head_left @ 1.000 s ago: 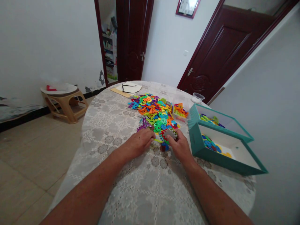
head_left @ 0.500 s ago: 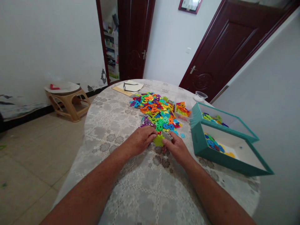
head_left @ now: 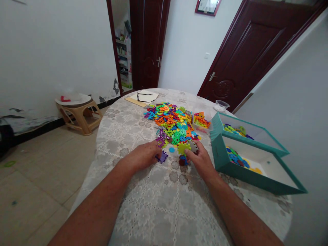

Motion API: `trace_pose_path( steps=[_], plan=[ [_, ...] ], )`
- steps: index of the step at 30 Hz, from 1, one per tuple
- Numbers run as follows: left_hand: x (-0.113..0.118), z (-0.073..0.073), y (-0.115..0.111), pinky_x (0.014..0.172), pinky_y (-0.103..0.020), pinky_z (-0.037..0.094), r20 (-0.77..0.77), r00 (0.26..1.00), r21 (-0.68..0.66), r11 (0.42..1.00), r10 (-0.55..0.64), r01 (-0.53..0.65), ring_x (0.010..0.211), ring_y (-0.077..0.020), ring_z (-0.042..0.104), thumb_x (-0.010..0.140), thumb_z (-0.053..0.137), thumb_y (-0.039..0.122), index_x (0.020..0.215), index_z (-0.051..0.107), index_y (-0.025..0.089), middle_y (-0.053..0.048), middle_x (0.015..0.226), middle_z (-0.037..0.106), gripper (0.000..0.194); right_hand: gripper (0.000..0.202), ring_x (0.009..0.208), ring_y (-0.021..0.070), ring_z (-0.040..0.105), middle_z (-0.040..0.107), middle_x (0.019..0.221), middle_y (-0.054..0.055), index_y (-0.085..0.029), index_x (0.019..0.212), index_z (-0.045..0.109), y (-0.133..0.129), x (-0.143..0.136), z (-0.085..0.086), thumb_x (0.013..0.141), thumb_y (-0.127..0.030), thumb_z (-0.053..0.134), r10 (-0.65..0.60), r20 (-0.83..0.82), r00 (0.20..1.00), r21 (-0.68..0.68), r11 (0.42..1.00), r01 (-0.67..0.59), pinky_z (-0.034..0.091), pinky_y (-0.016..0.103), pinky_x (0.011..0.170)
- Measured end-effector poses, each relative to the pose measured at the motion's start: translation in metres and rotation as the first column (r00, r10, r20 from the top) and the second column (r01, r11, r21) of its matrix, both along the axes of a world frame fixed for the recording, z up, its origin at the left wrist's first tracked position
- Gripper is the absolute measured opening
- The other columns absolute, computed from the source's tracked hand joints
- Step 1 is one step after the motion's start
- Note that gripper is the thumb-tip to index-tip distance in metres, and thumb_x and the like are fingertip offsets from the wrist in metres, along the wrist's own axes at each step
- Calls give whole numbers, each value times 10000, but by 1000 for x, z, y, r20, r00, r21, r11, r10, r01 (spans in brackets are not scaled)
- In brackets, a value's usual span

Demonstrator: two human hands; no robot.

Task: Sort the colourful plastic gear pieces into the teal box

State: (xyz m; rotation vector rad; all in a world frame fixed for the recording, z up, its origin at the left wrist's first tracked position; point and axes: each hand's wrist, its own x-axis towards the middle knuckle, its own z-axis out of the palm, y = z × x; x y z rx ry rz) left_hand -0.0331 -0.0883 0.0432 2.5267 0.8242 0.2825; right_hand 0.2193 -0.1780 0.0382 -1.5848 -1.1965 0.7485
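Note:
Between the thumb and fingers of my right hand (head_left: 202,159) is a lime-green toothed plastic building piece (head_left: 183,148) with a grey toothed piece (head_left: 194,147) beside it. Dark red and blue pieces (head_left: 182,160) show just below them. My left hand (head_left: 147,155) is closed, its fingertips at a purple toothed piece (head_left: 162,156) low over the cloth; the fingertips are partly hidden. A small blue disc (head_left: 172,150) lies between the hands. Beyond them spreads a heap of colourful interlocking pieces (head_left: 174,119).
To the right stand a teal box (head_left: 256,179) and its teal-edged companion (head_left: 275,143), both holding pieces. A clear tub (head_left: 202,128) of orange and yellow pieces sits beside the heap. Glasses (head_left: 145,97) rest on paper at the far left; a small clear container (head_left: 221,104) is at the back.
My hands have parted. The left moved away from the lime-green piece to the purple one, while the right shifted slightly right with the lime-green and grey pieces. The view turned a little.

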Motion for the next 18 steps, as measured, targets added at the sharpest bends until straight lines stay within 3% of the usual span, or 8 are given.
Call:
trace_pose_path(
  steps=[4,8,12,18],
  plan=[
    [4,1,-4,843,-350,496,91,995,-14,999,-51,52,933,-226,605,854,551,102,813,635,220,-79,1009,668,151,482,671,184,639,702,868,8,-225,1162,572,0,0,-7,789,-491,722,18,-16,1000,10,1000,-18,533,289,586],
    [2,15,-9,885,-336,521,228,962,-183,964,-150,194,945,-193,613,942,538,217,1001,642,237,-54,1053,667,121,505,719,202,654,693,865,1,-230,1220,557,1,2,-15,811,-470,730,-2,16,1000,34,999,1,546,303,618],
    [6,19,-12,707,-287,556,295,955,-490,858,-4,155,802,-165,648,1011,462,332,1062,608,230,-35,973,699,186,481,664,186,640,673,815,-19,-233,1265,535,-2,-5,-17,853,-423,693,111,-18,994,21,994,-111,537,298,610],
    [20,6,-12,774,-333,583,354,929,-552,826,110,112,795,-176,692,991,467,380,957,572,202,-35,891,723,209,440,619,148,603,660,834,-24,-234,1272,531,-8,-16,-15,863,-346,650,270,-110,956,17,963,-270,503,262,574]
  ],
)
